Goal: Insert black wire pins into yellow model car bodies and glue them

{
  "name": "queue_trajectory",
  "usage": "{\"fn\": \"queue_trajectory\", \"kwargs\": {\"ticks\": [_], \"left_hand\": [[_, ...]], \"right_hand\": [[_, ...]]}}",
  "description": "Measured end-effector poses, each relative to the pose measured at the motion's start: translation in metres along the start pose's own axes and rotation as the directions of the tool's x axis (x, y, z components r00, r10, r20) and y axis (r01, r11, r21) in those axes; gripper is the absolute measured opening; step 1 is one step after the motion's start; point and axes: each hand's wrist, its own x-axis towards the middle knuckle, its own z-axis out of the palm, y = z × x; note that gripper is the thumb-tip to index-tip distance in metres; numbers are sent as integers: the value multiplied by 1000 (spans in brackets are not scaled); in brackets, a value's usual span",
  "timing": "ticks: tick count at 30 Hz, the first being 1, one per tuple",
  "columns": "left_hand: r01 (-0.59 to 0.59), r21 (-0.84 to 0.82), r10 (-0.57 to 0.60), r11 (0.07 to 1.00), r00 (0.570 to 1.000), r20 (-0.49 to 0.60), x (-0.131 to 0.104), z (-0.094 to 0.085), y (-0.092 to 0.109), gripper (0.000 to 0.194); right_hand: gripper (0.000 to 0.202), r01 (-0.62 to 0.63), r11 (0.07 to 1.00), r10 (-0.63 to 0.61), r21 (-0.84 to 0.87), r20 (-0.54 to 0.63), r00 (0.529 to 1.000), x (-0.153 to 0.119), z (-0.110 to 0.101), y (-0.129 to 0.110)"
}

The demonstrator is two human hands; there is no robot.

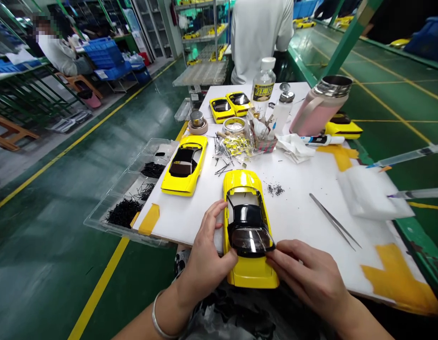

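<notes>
A yellow toy car body shell (252, 273) is in front of me at the table's near edge. My left hand (210, 241) grips its left side, with the thumb on the near left corner of the window area. A glossy black window piece with a clear pane (252, 240) sits in the roof opening, its right near corner raised slightly. My right hand (307, 267) pinches that corner with thumb and fingers. Tweezers (334, 221) lie to the right, and tiny black parts (275, 189) are scattered beyond the shell. Another yellow car shell (185, 165) stands at the left.
Black parts fill a clear plastic tray (124, 208) at the left. Beyond are a bag of small yellow parts (236, 144), a bottle (263, 89) and a pink flask (321, 106). Syringes (417, 155) and a white pad (374, 191) are at the right. A person (259, 38) is ahead.
</notes>
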Motion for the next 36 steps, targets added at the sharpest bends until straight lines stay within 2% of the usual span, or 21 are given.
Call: {"fn": "queue_trajectory", "kwargs": {"ticks": [3, 5, 9, 12, 14, 16, 18, 20, 22, 24, 26, 29, 32, 34, 36], "left_hand": [[14, -8, -14, 1000, 1000, -1, 0, -1, -2, 80], [-2, -9, 1, 1000, 1000, -2, -1, -1, -6, 81], [-62, -35, 62, 997, 998, 2, -7, -2, -18, 80], [-96, -120, 96, 988, 995, -6, -13, -3, -28, 73], [-98, -204, 93, 974, 995, -30, -17, -2, -31, 68], [-70, -271, 53, 960, 996, -68, -20, -1, -33, 63], [-14, -310, -17, 951, 995, -100, -22, 0, -31, 59], [24, -325, -66, 945, 991, -120, -24, 2, -30, 56], [25, -331, -75, 943, 988, -138, -24, 3, -29, 53], [-1, -335, -52, 942, 987, -151, -23, 4, -29, 52], [-27, -339, -24, 940, 989, -145, -20, 3, -30, 51], [-47, -328, 17, 944, 995, -94, -17, -2, -34, 49], [-57, -314, 44, 948, 998, -47, -16, -9, -37, 48], [-52, -309, 39, 950, 998, -48, -17, -11, -37, 46], [-37, -304, 19, 952, 998, -61, -17, -10, -35, 44]], "right_hand": [[22, -7, 997, 5, 76, 29, 1000, 5, -11, 11], [22, -78, 993, 81, 90, -22, 996, 12, -24, 23], [9, -309, 951, 298, -34, -173, 939, 37, -45, 59], [10, -458, 869, 443, -186, -122, 888, 59, -55, 87], [12, -556, 763, 591, -330, 8, 806, 72, -61, 100], [12, -597, 637, 730, -487, 135, 669, 79, -69, 105], [13, -598, 541, 814, -591, 189, 549, 77, -78, 104], [20, -610, 487, 858, -625, 210, 469, 66, -86, 99], [21, -610, 469, 875, -639, 241, 420, 50, -88, 94], [16, -610, 487, 866, -625, 254, 431, 32, -88, 91], [10, -617, 512, 850, -597, 249, 464, 19, -87, 91], [12, -659, 561, 823, -501, 252, 509, 8, -90, 91], [18, -775, 578, 816, -256, 183, 549, 5, -93, 86], [19, -844, 536, 841, -22, 96, 532, 5, -90, 81], [26, -847, 486, 865, 215, 20, 501, 5, -82, 77]]}}
